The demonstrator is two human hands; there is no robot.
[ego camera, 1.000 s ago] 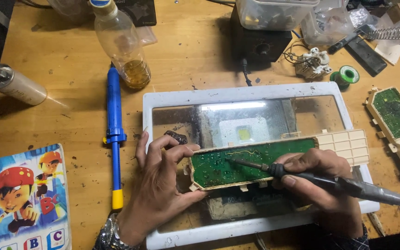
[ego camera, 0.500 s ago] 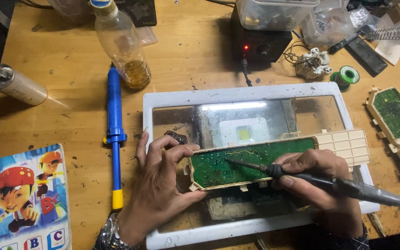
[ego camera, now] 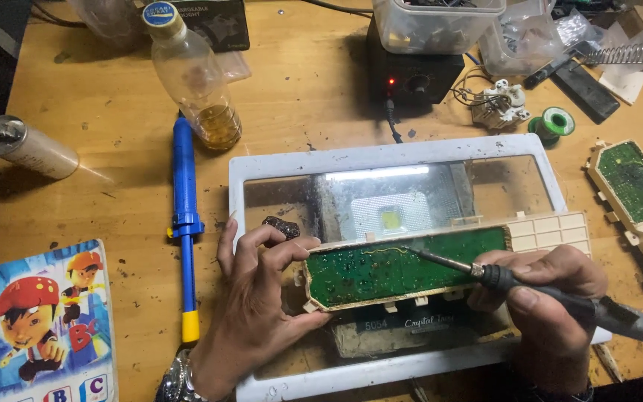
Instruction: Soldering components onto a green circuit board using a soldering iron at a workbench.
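Observation:
My left hand grips the left end of a long green circuit board in a cream plastic frame, holding it tilted over a white-framed glass panel. My right hand holds a soldering iron like a pen. Its metal tip touches the upper middle of the board. A watch sits on my left wrist.
A blue desoldering pump lies left of the panel. Behind stand a plastic bottle with amber liquid, a black soldering station with a red light, a green solder spool and a grey capacitor. Another green board lies right; a cartoon book lies front left.
The station's red light, dark a second ago, is lit. The iron's tip has shifted very slightly along the board. My left hand has not moved.

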